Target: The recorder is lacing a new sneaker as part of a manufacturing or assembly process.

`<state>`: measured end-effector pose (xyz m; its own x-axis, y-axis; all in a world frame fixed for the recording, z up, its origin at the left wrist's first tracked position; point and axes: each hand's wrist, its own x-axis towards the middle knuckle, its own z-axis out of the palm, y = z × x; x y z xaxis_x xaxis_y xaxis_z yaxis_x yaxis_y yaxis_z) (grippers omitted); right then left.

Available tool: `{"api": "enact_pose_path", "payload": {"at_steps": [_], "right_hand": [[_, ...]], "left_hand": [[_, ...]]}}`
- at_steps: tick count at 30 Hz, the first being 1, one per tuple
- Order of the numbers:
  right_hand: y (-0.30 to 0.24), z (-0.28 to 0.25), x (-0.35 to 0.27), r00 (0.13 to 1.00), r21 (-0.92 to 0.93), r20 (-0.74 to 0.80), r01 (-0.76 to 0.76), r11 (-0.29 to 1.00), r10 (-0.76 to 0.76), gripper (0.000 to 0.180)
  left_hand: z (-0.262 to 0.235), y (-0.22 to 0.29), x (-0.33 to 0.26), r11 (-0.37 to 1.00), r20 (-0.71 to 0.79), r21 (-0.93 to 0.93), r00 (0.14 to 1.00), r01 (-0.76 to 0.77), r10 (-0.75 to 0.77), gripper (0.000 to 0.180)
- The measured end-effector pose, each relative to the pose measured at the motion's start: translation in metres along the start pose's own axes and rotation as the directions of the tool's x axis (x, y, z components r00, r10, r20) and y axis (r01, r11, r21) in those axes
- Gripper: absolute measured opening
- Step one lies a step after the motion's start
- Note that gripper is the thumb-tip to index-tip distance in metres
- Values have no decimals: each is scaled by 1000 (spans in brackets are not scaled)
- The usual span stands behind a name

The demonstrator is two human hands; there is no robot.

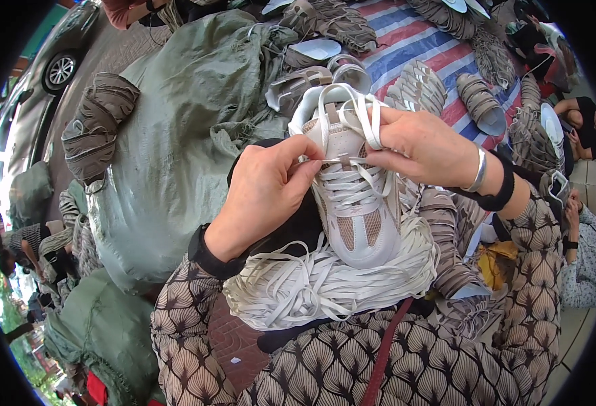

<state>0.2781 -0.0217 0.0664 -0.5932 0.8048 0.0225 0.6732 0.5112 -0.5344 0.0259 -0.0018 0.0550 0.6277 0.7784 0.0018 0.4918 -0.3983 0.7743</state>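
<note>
A white and beige sneaker (360, 237) sits toe toward me on a thick bundle of white shoelaces (325, 287) across my lap. White lace (349, 186) zigzags across its front, up toward the tongue (336, 135). My left hand (267, 186) pinches a stretch of lace at the upper eyelets between thumb and forefinger. On the other side of the tongue, my right hand (430, 145) is closed on the lace too. A loose loop stands up by its fingers and hangs over the shoe's opening. The right fingertips partly hide the eyelets there.
A big green sack (183, 95) bulges at the left, with stacked shoe uppers (100, 125) on it. More uppers lie on a striped sheet (406, 44) and beside my right arm (443, 230). People sit at the right edge; a car (57, 74) stands far left.
</note>
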Motion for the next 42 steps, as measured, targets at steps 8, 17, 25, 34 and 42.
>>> {"api": "enact_pose_path", "payload": {"at_steps": [8,17,25,34,42], "right_hand": [[9,-4,5,997,351,73,-11,936,-16,14],[1,16,0,987,107,-158,-11,994,28,13],[-1,18,3,985,70,-169,-20,997,32,15],[2,-28,20,936,747,277,-353,564,218,33],[40,-99,68,971,978,45,-91,189,233,29]], "left_hand": [[8,1,7,990,50,-102,995,96,-91,15],[-2,-5,5,991,71,135,997,15,-25,24],[20,2,-3,951,-356,303,917,-66,177,9],[-18,7,-21,624,50,-772,991,118,-125,13],[-12,-6,-24,997,-127,-14,989,-81,78,32]]}}
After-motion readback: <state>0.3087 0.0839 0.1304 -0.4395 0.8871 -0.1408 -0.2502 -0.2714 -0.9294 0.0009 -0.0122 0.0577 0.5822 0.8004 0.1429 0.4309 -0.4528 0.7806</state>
